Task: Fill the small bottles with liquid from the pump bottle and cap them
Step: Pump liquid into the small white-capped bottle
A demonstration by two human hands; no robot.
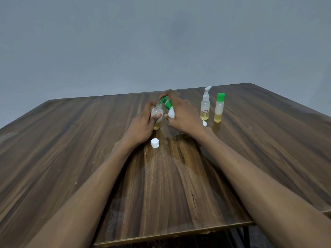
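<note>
My left hand (144,122) grips a small clear bottle (157,114) that stands uncapped on the table, with a little yellowish liquid at its bottom. My right hand (180,116) holds the white pump bottle with the green pump head (168,106), tilted left so its green nozzle sits over the small bottle's mouth; a finger rests on top of the pump. A white cap (155,143) lies on the table just in front of my left hand.
To the right stand a small bottle with a white pump (205,104) and a small bottle with a green cap (219,108), both holding some yellowish liquid. A wet patch (176,145) darkens the wooden table (71,144). A small white object (204,123) lies behind my right wrist.
</note>
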